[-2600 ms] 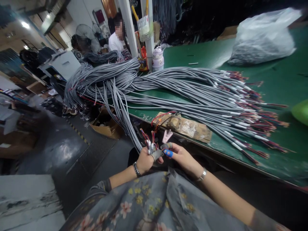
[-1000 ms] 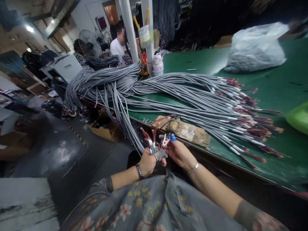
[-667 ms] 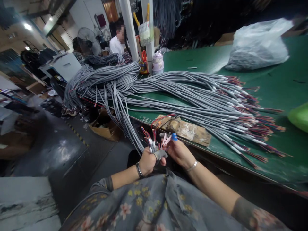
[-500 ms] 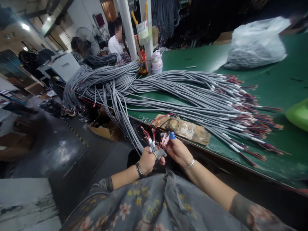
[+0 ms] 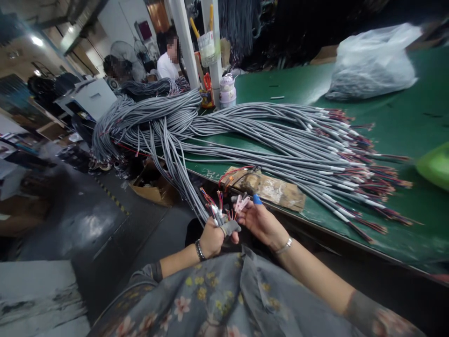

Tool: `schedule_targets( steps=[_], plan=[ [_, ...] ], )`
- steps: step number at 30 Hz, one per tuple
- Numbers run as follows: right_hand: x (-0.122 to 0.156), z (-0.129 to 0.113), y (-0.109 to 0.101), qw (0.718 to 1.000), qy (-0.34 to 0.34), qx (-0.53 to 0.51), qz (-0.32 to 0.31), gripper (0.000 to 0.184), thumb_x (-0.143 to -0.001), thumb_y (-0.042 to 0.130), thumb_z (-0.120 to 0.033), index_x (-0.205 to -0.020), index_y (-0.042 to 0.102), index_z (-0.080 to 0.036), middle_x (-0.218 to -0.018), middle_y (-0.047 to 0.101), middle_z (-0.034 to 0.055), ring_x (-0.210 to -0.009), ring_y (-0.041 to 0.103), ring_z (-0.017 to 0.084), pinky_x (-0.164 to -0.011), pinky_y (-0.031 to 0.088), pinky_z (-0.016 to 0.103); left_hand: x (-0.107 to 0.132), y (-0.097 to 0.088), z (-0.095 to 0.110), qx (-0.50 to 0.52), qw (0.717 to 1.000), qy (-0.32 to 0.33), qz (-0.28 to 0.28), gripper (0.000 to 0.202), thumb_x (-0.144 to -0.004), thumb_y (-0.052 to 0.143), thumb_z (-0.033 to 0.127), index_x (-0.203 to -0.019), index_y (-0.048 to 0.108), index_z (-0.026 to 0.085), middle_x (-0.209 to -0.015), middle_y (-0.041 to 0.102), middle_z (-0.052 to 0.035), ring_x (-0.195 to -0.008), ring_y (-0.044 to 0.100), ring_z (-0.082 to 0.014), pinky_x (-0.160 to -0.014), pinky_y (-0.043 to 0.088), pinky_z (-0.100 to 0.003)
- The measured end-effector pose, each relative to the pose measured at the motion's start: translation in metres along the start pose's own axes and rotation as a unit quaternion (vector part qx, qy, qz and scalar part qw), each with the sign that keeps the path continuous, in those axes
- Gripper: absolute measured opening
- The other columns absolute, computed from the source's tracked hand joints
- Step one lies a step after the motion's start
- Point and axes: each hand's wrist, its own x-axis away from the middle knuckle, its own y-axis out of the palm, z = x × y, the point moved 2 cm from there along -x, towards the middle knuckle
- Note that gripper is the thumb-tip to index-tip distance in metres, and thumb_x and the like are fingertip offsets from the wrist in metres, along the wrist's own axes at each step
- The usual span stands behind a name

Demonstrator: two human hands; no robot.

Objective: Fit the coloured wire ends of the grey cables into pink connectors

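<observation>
My left hand (image 5: 213, 238) is closed around a bunch of grey cables (image 5: 191, 196), a grey wrap on one of its fingers. Above the fist stick out white-sleeved ends with red, blue and other thin wires (image 5: 209, 202). Just to the right, the curled fingers of my right hand (image 5: 261, 222) hold a small pink clip-like piece (image 5: 242, 203) close to the wires. Blue wrapping covers the raised thumb tip of that hand. How the fingers grip the pink piece is partly hidden.
Many grey cables (image 5: 266, 124) lie along the green bench (image 5: 393, 121), wire ends to the right. A worn wooden board (image 5: 280, 189) sits at the bench edge. Behind are a plastic bag (image 5: 372, 63), a lilac cup (image 5: 228, 91), a post and a person (image 5: 167, 65).
My right hand has moved slightly right, its thumb lifting away from the pink piece. My left hand with the cable bunch has shifted a little left.
</observation>
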Motion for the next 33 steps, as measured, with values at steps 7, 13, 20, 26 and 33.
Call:
schedule_targets(
  steps=[7, 13, 20, 26, 33],
  plan=[
    [-0.002, -0.003, -0.004, 0.999, -0.015, 0.035, 0.009, 0.037, -0.077, 0.058, -0.061, -0.077, 0.066, -0.024, -0.076, 0.068, 0.0038, -0.067, 0.06, 0.016, -0.058, 0.047, 0.027, 0.004, -0.004, -0.002, -0.009, 1.0, 0.018, -0.006, 0.034, -0.065, 0.071, 0.046, -0.056, 0.062, 0.014, -0.045, 0.059, -0.0023, -0.04, 0.05, -0.0107, -0.046, 0.04, -0.024],
    [-0.004, -0.003, -0.001, 0.999, -0.025, 0.015, 0.032, 0.039, -0.063, 0.073, -0.059, -0.074, 0.069, -0.021, -0.07, 0.065, 0.0009, -0.061, 0.055, 0.012, -0.054, 0.044, 0.023, 0.002, -0.004, -0.002, 0.008, 0.999, 0.042, 0.012, 0.032, -0.066, 0.071, 0.044, -0.059, 0.063, 0.014, -0.046, 0.059, -0.0014, -0.041, 0.051, -0.0107, -0.047, 0.041, -0.024],
    [-0.007, -0.002, 0.003, 0.996, -0.062, 0.003, 0.057, 0.041, -0.057, 0.078, -0.059, -0.07, 0.069, -0.02, -0.064, 0.064, -0.0008, -0.059, 0.053, 0.012, -0.056, 0.043, 0.024, -0.006, 0.003, -0.003, 0.015, 0.999, 0.024, 0.021, 0.033, -0.062, 0.073, 0.044, -0.054, 0.061, 0.014, -0.041, 0.055, -0.0005, -0.037, 0.048, -0.0101, -0.045, 0.04, -0.024],
    [-0.008, 0.001, 0.004, 0.996, -0.071, -0.01, 0.052, 0.039, -0.061, 0.076, -0.057, -0.07, 0.069, -0.02, -0.065, 0.065, -0.0006, -0.058, 0.053, 0.011, -0.054, 0.042, 0.024, -0.007, 0.002, -0.006, -0.009, 1.0, 0.025, 0.009, 0.034, -0.064, 0.072, 0.043, -0.049, 0.06, 0.014, -0.041, 0.056, -0.0013, -0.038, 0.048, -0.0095, -0.045, 0.04, -0.023],
    [-0.005, 0.002, 0.003, 0.998, -0.015, -0.049, 0.024, 0.037, -0.068, 0.07, -0.058, -0.066, 0.067, -0.022, -0.063, 0.065, -0.0003, -0.055, 0.054, 0.011, -0.048, 0.043, 0.022, -0.003, -0.002, -0.006, -0.015, 0.999, 0.028, 0.015, 0.034, -0.065, 0.07, 0.044, -0.052, 0.061, 0.014, -0.042, 0.056, -0.0013, -0.039, 0.049, -0.01, -0.046, 0.04, -0.024]
  ],
)
